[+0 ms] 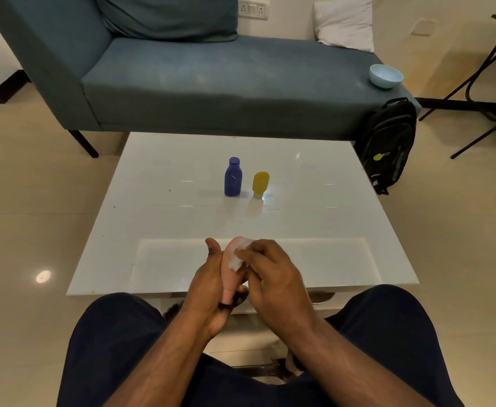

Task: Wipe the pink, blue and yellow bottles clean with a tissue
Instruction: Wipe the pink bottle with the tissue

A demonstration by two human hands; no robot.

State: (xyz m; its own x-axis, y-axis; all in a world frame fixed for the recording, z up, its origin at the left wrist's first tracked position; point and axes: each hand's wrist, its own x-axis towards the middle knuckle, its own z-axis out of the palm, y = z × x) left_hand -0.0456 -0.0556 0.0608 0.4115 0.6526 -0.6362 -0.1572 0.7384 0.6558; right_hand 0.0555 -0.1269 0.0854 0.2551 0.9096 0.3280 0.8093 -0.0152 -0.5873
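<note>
Pink bottle apart from blue bottle, yellow bottle

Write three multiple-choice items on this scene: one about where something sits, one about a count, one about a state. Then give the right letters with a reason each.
1. Where does the pale blue round bowl sit?
A. on the white glossy table
B. on the blue-grey fabric sofa
C. on the floor

2. How many bottles stand on the white glossy table?
A. one
B. two
C. three

3. What is the state of the soft pink plastic bottle?
A. standing on the table
B. lying on the sofa
C. held in the left hand while the right hand presses a tissue on it

Answers:
1 B: the bowl rests at the right end of the blue-grey fabric sofa.
2 B: only the dark blue capped bottle and the yellow tube-shaped bottle stand there.
3 C: the left hand grips it and the right hand holds the white crumpled tissue against it.
</note>
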